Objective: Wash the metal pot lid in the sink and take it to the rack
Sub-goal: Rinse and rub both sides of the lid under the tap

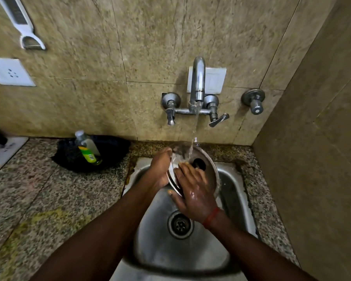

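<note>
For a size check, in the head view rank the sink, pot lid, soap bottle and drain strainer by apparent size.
Largest to smallest:
1. sink
2. pot lid
3. soap bottle and drain strainer look about alike, so I won't rank those two.

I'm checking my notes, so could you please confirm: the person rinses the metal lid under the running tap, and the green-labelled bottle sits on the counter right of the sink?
Not quite. The head view shows the green-labelled bottle on the counter left of the sink, not right. The rest stands: the metal lid is under the running tap.
</note>
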